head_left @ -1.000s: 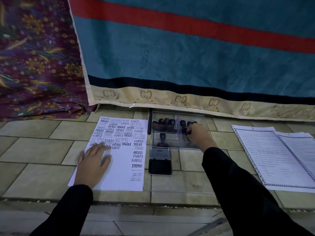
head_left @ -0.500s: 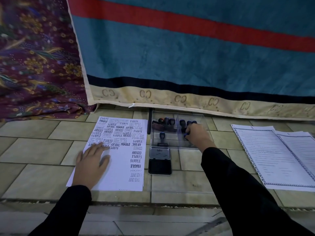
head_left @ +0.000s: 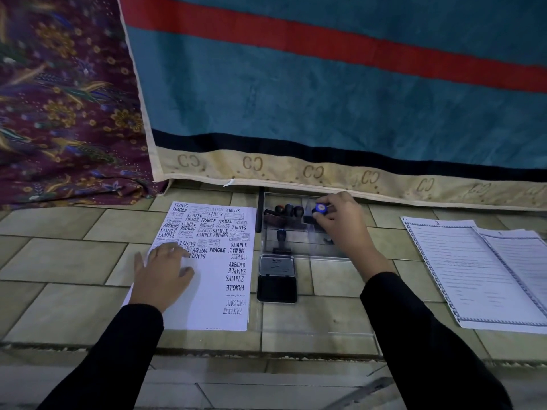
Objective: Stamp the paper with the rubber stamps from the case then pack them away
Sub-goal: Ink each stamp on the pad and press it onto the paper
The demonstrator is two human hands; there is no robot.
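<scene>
A white paper (head_left: 207, 291) covered with black stamp prints lies on the tiled floor. My left hand (head_left: 162, 276) rests flat on its left side, fingers spread. To the right stands a clear plastic case (head_left: 296, 247) with several dark-handled rubber stamps (head_left: 288, 213) along its back and one stamp (head_left: 279, 241) alone in the middle. My right hand (head_left: 340, 223) is over the case's back right, fingers closed on a stamp with a blue round top (head_left: 320, 209). An open ink pad (head_left: 277, 276) sits in front of the case.
A teal blanket with a red stripe (head_left: 325, 99) hangs just behind the case. Patterned maroon cloth (head_left: 59, 113) lies at the left. Printed sheets (head_left: 479, 270) lie on the floor to the right. The case's clear lid (head_left: 319, 321) lies flat toward me.
My right hand has risen toward the back of the case, and the blue-topped stamp now shows between its fingers. The left hand stays on the paper.
</scene>
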